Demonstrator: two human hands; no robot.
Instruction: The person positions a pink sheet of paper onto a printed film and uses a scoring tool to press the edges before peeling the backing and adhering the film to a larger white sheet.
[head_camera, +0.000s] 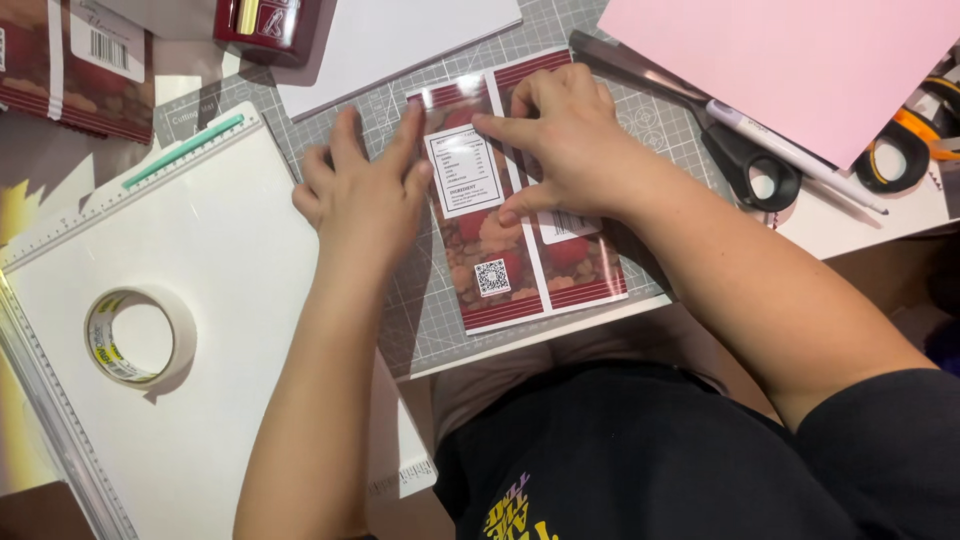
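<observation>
A printed dark-red wrapper sheet (510, 270) with white panels lies flat on a grey gridded cutting mat (420, 320). My left hand (360, 195) rests on the mat at the sheet's left edge, fingers spread, the fingertips pressing its upper left part. My right hand (565, 135) lies flat across the sheet's upper right half, index finger pointing left along the white label and thumb pressed down at the middle fold. Neither hand grips anything.
A roll of tape (140, 335) sits on a white scoring board (230, 260) at the left. Black scissors (745, 165), a white pen (790, 150), pink paper (800, 60) and an orange-black tool (910, 145) lie right. More printed wrappers (80, 60) lie top left.
</observation>
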